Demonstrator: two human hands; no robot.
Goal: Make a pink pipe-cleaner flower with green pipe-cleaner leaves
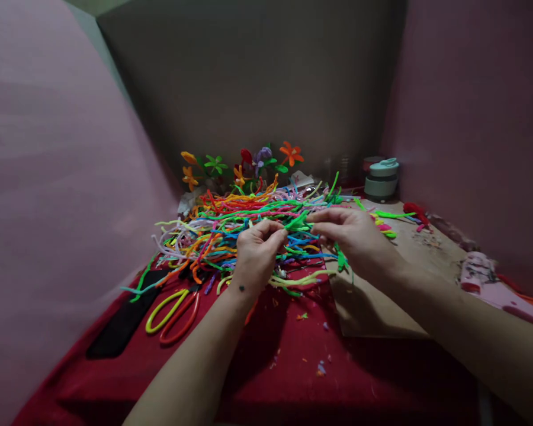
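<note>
My left hand (260,248) pinches one end of a green fuzzy piece (296,222) between thumb and fingertips, above the middle of the table. The other end is in the fingers of my right hand (349,236). Below and behind both hands spreads a large tangle of coloured pipe cleaners (222,236). A smaller green piece (341,260) hangs or lies just under my right hand; which of the two I cannot tell.
Scissors (177,316) with yellow and red handles and a black flat object (124,322) lie left on the red cloth (284,367). Fuzzy flowers (292,153) stand behind. Right are a brown board (373,313), a lidded cup (382,180) and a pink tool (493,290).
</note>
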